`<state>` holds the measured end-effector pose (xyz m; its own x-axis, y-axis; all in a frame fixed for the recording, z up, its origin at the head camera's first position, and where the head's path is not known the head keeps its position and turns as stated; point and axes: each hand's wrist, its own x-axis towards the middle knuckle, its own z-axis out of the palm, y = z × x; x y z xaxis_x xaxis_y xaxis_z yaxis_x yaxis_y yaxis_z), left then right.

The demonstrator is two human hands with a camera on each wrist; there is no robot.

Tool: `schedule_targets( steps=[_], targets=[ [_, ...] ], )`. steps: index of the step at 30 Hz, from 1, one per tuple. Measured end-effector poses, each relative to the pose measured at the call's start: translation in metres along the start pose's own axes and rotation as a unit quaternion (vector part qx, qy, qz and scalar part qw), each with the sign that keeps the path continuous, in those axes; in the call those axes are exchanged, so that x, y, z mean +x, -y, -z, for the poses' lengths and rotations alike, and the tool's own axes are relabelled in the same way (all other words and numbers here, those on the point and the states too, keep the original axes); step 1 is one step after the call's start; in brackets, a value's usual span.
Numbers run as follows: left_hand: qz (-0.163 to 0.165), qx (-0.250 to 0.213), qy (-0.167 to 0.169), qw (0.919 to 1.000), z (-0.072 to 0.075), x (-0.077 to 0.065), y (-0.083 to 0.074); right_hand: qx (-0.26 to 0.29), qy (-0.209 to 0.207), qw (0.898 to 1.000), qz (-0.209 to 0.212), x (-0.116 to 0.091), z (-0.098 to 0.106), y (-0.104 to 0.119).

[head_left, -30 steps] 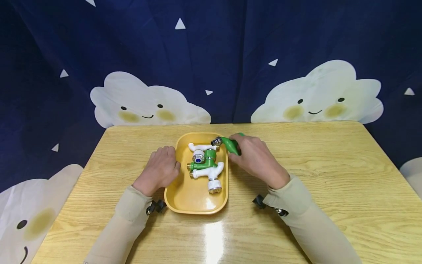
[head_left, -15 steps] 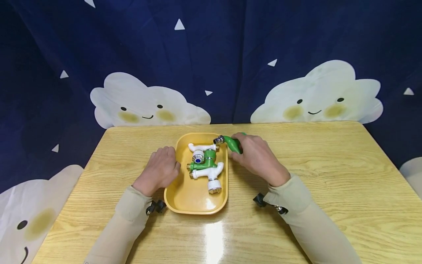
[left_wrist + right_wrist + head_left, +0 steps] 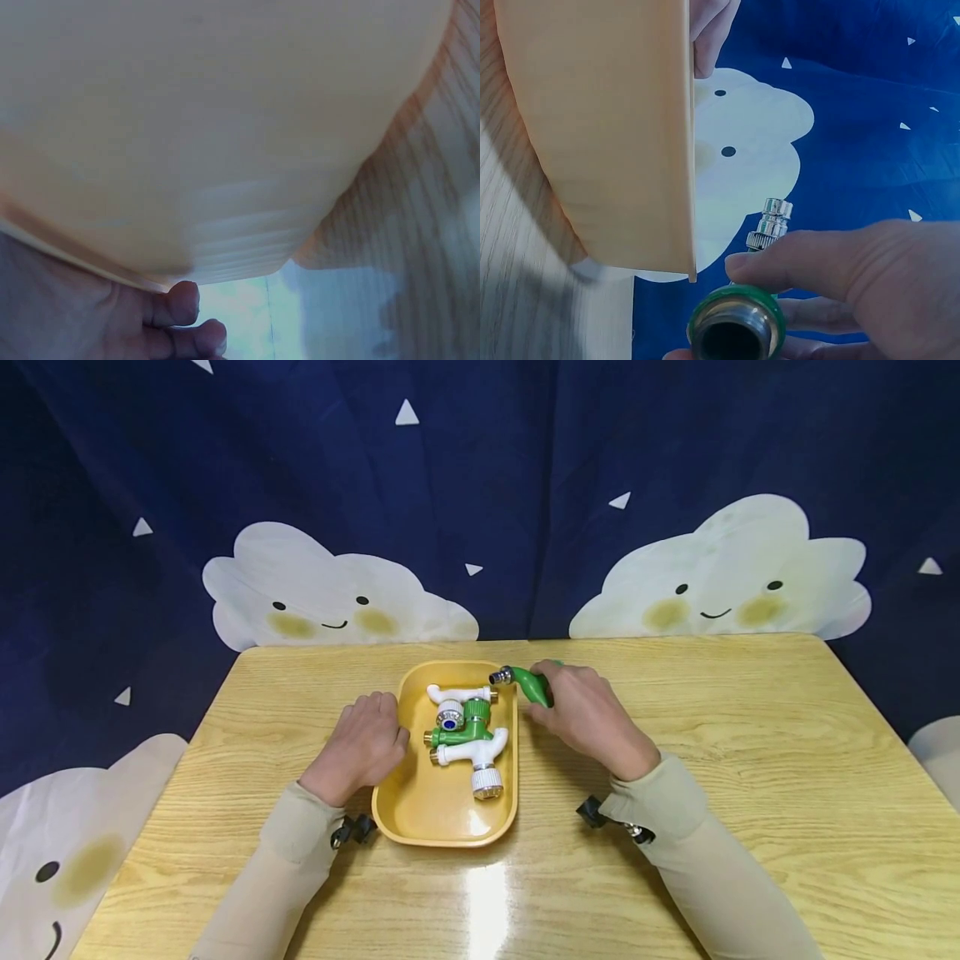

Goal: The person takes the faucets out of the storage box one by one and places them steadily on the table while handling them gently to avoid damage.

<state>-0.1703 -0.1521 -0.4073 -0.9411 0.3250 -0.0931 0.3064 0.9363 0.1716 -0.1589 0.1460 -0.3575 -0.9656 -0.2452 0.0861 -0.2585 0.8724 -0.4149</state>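
A yellow plastic tray (image 3: 448,841) stands on the table, and several taps lie inside it. My left hand (image 3: 362,742) grips its left rim; the left wrist view shows the tray's outer wall (image 3: 225,150) with curled fingers (image 3: 184,304) at the rim. My right hand (image 3: 588,714) holds a green tap (image 3: 530,687) above the tray's right rim, its chrome nozzle pointing left over the tray. In the right wrist view the thumb lies along the tap, and its round threaded inlet (image 3: 735,330) faces the camera. The palm hides part of the tap.
In the tray lie a white tap (image 3: 459,695) at the back, a green tap (image 3: 461,737) with a ribbed knob, a white knob (image 3: 450,715) with a blue centre, and a white tap (image 3: 476,753) nearer the front. A dark blue curtain (image 3: 510,485) hangs behind the wooden table (image 3: 750,777).
My right hand has shifted slightly to the right with the green tap, and the nozzle has moved with it. My left hand stays on the tray's rim.
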Motion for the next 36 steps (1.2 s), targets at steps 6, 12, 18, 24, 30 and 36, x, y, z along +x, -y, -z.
schedule_targets(
  steps=[6,12,18,24,30,36],
  targets=[
    [-0.002,0.002,0.000,1.0000,0.000,0.000,0.000,0.005,0.004,1.000,-0.009,0.001,-0.001,-0.002],
    [-0.002,0.003,0.004,1.0000,0.001,0.001,-0.001,0.007,0.007,1.000,-0.019,0.002,-0.001,-0.004],
    [-0.001,0.005,0.003,1.0000,0.000,0.001,0.000,0.007,0.010,1.000,-0.022,0.003,-0.002,-0.006],
    [0.000,0.002,0.004,1.0000,-0.001,0.000,0.000,-0.002,0.009,1.000,-0.021,0.004,-0.002,-0.007],
    [-0.002,0.006,0.003,1.0000,0.001,0.000,0.000,-0.006,0.011,0.999,-0.029,0.006,-0.002,-0.011],
    [-0.002,0.006,0.003,1.0000,0.000,0.001,0.000,-0.008,0.015,0.999,-0.038,0.008,-0.003,-0.014]
  ],
)
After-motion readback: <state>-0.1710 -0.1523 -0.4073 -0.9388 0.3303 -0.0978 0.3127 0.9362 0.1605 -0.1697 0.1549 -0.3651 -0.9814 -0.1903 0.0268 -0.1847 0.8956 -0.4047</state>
